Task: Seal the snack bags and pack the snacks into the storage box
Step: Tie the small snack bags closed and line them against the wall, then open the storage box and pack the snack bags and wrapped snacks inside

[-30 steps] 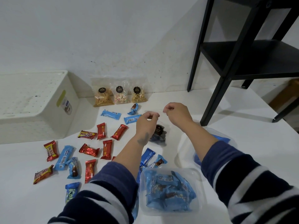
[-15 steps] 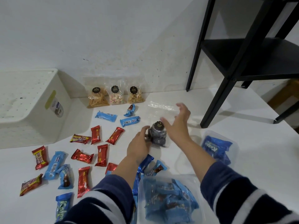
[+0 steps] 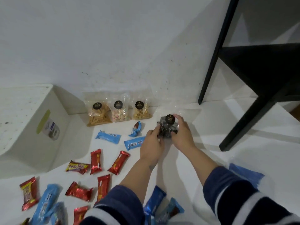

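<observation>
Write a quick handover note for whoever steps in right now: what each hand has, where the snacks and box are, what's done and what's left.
Left hand and right hand together grip the clear bag of dark snacks, black sticker on top.
Three stickered snack bags stand against the wall.
Red and blue wrapped bars lie loose on the table.
White storage box sits far left; its inside is not visible.
Left: set this bag down, pack everything into the box.

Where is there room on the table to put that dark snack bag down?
Bare table lies right of both hands, toward the black shelf leg. There is also a gap beside the three bags at the wall, where the dark snack bag is held. The left, with the red and blue bars, is crowded.
</observation>
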Tool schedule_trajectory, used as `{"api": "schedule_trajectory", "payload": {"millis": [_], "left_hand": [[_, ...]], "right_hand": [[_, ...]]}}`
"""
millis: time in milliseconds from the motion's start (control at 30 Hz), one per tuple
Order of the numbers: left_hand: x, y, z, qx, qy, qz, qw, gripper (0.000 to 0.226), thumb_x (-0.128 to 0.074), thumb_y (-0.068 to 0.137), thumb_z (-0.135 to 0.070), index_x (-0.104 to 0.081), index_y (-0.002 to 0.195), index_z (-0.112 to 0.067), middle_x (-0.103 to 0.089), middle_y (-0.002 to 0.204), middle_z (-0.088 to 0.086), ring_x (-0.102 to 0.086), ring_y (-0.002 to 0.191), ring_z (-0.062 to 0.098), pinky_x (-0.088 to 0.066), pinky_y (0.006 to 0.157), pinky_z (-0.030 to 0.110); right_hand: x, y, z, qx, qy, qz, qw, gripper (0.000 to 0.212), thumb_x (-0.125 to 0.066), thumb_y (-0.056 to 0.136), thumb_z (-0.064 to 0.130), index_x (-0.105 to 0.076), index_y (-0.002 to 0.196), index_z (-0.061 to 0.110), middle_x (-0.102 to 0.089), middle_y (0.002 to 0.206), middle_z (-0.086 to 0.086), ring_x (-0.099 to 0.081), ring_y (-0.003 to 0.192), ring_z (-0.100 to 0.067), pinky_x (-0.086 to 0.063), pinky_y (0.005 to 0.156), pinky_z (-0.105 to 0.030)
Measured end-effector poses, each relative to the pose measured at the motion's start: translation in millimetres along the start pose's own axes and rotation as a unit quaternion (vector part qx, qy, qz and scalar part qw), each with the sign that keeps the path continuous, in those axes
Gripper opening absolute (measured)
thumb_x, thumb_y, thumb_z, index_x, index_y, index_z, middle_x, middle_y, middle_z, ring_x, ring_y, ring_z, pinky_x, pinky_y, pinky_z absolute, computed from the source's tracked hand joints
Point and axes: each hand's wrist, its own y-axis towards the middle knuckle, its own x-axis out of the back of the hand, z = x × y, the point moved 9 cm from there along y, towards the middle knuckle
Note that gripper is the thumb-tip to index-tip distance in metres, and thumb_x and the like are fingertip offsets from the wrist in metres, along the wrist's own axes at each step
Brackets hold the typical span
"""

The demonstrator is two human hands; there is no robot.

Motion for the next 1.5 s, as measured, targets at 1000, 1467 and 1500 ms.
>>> {"api": "schedule_trajectory", "payload": {"millis": [1000, 1467, 1500], "left_hand": [[173.0, -26.1, -5.0, 0.056, 0.116, 0.032, 0.991, 0.038, -0.050, 0.095, -0.020, -0.053, 0.133, -0.020, -0.053, 0.138, 0.005, -0.051, 0.124, 0.024, -0.037, 0.099, 0.025], [425.6, -176.0, 121.8, 0.117, 0.178, -0.041, 0.976, 0.035, -0.046, 0.096, -0.021, -0.055, 0.129, -0.021, -0.051, 0.137, 0.001, -0.049, 0.125, 0.020, -0.037, 0.106, 0.030], [439.8, -181.0, 135.8, 0.119, 0.183, -0.040, 0.975, 0.035, -0.046, 0.096, -0.022, -0.055, 0.129, -0.022, -0.051, 0.138, 0.001, -0.049, 0.125, 0.020, -0.038, 0.106, 0.031]], "right_hand": [[-11.0, -59.9, 173.9, 0.116, -0.291, 0.248, 0.917, 0.042, -0.055, 0.093, 0.025, -0.052, 0.133, 0.014, -0.053, 0.136, -0.008, -0.052, 0.121, -0.026, -0.041, 0.093, -0.026], [-139.9, -206.3, 343.3, 0.184, -0.257, 0.284, 0.905, 0.050, -0.057, 0.092, 0.031, -0.045, 0.138, 0.016, -0.047, 0.141, -0.004, -0.048, 0.125, -0.024, -0.036, 0.099, -0.031], [-150.3, -211.0, 348.6, 0.176, -0.251, 0.281, 0.909, 0.050, -0.057, 0.092, 0.031, -0.045, 0.138, 0.015, -0.047, 0.141, -0.005, -0.048, 0.124, -0.024, -0.037, 0.096, -0.030]]}}
